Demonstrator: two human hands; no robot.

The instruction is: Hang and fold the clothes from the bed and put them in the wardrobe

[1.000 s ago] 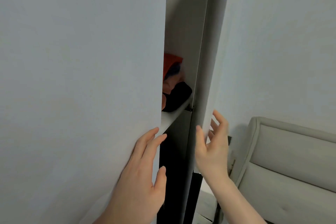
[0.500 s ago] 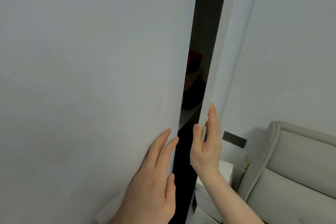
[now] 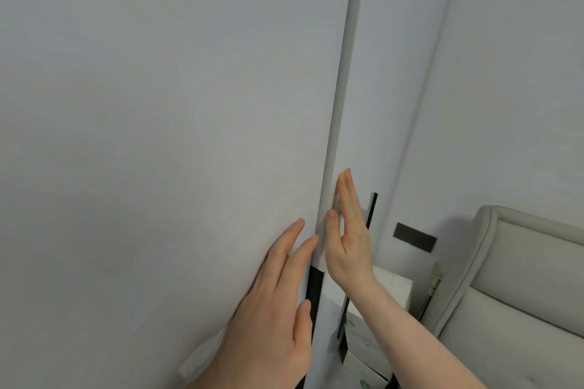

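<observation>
Smooth matte wardrobe doors (image 3: pixel 177 136) — left hand (image 3: pixel 278 303), right hand (image 3: pixel 347 230) pressed flat, fingers straight

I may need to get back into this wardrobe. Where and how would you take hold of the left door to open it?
Probably by its free vertical edge, from the right, at the seam. The left door shows a flat face with no handle in view, so fingertips hooking that edge seem the only purchase. The left hand lies flat on its face beside the edge; the right hand presses the right door.
</observation>
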